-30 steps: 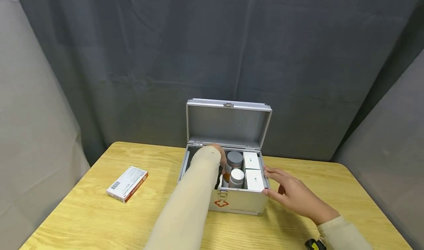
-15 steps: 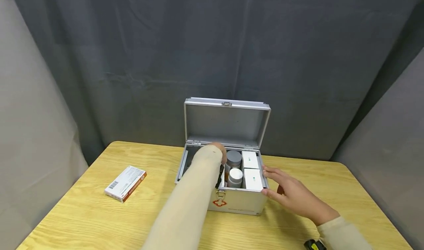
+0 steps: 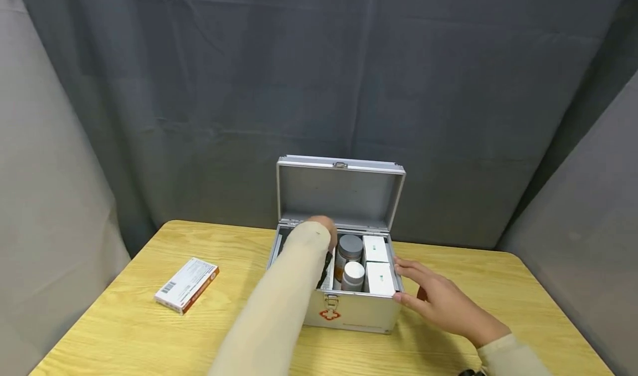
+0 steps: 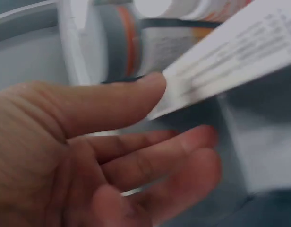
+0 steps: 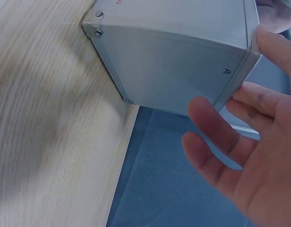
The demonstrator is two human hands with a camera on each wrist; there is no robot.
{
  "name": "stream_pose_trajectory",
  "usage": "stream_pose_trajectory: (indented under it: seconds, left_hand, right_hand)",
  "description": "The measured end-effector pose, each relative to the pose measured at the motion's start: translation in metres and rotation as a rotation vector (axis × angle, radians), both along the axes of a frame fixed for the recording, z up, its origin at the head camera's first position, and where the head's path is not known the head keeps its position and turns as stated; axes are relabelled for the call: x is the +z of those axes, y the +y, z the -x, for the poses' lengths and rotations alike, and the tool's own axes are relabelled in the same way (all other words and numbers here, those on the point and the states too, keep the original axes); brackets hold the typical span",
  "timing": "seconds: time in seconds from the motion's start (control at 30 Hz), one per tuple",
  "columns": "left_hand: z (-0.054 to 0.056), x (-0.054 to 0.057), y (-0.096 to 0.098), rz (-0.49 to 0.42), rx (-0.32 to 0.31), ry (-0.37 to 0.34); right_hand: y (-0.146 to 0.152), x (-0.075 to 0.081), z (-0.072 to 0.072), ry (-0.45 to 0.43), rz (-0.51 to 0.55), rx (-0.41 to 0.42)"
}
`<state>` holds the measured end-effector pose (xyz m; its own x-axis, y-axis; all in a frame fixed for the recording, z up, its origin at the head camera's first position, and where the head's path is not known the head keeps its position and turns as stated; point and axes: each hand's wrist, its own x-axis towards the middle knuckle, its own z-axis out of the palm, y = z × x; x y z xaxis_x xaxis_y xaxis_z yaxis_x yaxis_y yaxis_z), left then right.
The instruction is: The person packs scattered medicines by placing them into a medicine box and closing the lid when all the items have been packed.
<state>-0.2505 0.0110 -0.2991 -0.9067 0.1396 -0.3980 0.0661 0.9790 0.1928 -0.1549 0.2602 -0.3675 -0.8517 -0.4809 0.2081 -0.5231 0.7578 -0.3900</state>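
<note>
A metal first-aid box (image 3: 356, 312) with a red cross stands on the table, its lid raised. My left hand (image 3: 326, 230) reaches down inside its left part; the forearm covers much of that side. In the left wrist view the thumb touches the edge of a white printed carton (image 4: 230, 64), while the loosely bent fingers below are apart from it. Right of this hand stand a grey-capped bottle (image 3: 350, 247), a white-capped bottle (image 3: 353, 274) and two white cartons (image 3: 380, 279). My right hand (image 3: 441, 297) rests its thumb and fingertips on the box's right rim.
A white medicine carton (image 3: 186, 283) with a red-brown side lies on the wooden table (image 3: 129, 331), left of the first-aid box. The raised lid (image 3: 339, 196) stands behind the compartment. A grey curtain (image 3: 224, 99) hangs behind the table.
The whole head view has shifted slightly down. A printed carton beside my left hand shows a little more. My right hand stays at the rim.
</note>
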Motion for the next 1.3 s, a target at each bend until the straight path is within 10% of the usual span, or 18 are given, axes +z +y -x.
stream_pose_trajectory:
  seconds: [0.23,0.57,0.7,0.93,1.3]
  left_hand:
    - [-0.006,0.047,-0.002,-0.04,-0.037,-0.018]
    - [-0.065,0.094,-0.089,-0.333,-0.066,0.363]
    - [-0.074,0.082,-0.137,-0.326,-0.001,0.444]
    - [-0.075,0.039,-0.197,-0.313,0.041,0.375]
    - [-0.085,0.023,-0.221,-0.276,0.026,0.391]
  right_hand:
    - [0.014,0.001,0.002,0.0,-0.009,-0.048]
    - [0.024,0.004,0.009,0.058,-0.014,-0.054]
    - [0.027,0.004,0.009,0.053,-0.015,-0.058]
    - [0.03,0.003,0.009,0.071,-0.013,-0.057]
    - [0.027,0.006,0.011,0.034,-0.025,-0.062]
